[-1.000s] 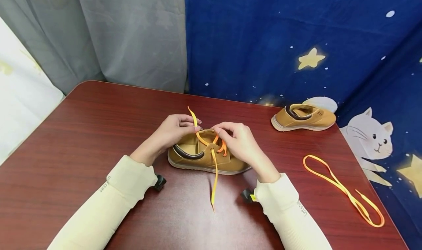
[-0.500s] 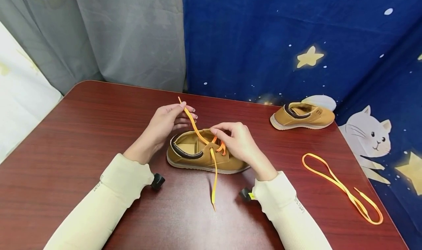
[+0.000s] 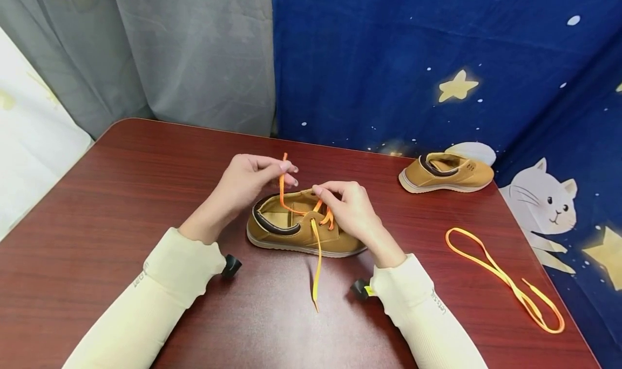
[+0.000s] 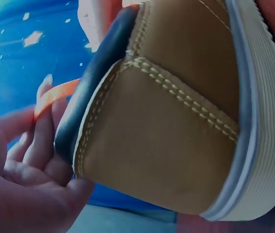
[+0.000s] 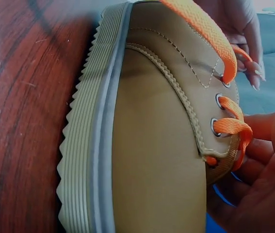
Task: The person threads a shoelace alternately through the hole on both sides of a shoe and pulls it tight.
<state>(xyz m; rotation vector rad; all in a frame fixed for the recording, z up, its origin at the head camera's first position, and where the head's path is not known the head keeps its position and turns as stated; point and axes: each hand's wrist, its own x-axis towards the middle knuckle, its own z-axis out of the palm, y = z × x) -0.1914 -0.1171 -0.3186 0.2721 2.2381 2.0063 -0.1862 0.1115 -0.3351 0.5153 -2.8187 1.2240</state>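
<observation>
A tan shoe (image 3: 272,240) with a dark padded collar lies upright at the middle of the table, toe to the right. My left hand (image 3: 249,181) pinches one end of an orange-yellow shoelace (image 3: 282,192) above the shoe's opening. In the left wrist view that lace (image 4: 59,94) runs from the thumb and finger over the collar. My right hand (image 3: 353,208) holds the far edge of the shoe by the eyelets, its fingertips partly hidden. The right wrist view shows the orange lace (image 5: 205,34) threaded through several eyelets. The other, yellow lace end hangs over the near side.
A second tan shoe (image 3: 444,173), with no lace in its eyelets, stands at the table's back right. A loose yellow-orange shoelace (image 3: 505,274) lies looped near the right edge of the reddish-brown table (image 3: 121,207). Curtains (image 3: 350,61) hang behind the table.
My left hand lifted the lace end up and left, then came slightly back right and regripped it; less lace sticks out above the fingers. The right hand stays at the shoe.
</observation>
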